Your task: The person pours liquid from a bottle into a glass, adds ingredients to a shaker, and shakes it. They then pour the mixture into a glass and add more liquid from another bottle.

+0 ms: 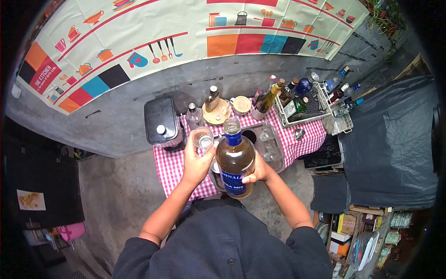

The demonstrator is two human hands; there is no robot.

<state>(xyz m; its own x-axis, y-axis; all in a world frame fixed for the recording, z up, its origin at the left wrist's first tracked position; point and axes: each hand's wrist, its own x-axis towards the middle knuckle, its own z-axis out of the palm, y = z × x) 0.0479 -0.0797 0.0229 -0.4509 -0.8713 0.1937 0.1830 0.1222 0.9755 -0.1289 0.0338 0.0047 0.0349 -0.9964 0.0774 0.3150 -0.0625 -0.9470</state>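
Observation:
My left hand (196,163) is wrapped round a small clear glass (203,138), held over the checkered table. In my right hand (258,170) is a large liquor bottle (236,160) with brownish contents, a blue label and blue neck wrap. The bottle stands nearly upright close to my chest, its mouth uncapped as far as I can see. Glass and bottle are side by side and apart. Behind them lies a metal tray (277,160) with clear glasses (266,135) on it, partly hidden by the bottle.
A pink-and-white checkered cloth (169,169) covers the table. A black bin-like container (162,122) stands at the left. Along the back are a clear bottle (194,116), a wooden plate (216,114), a mug (241,105) and a tall bottle (267,102). A wire rack (304,122) holds bottles at the right.

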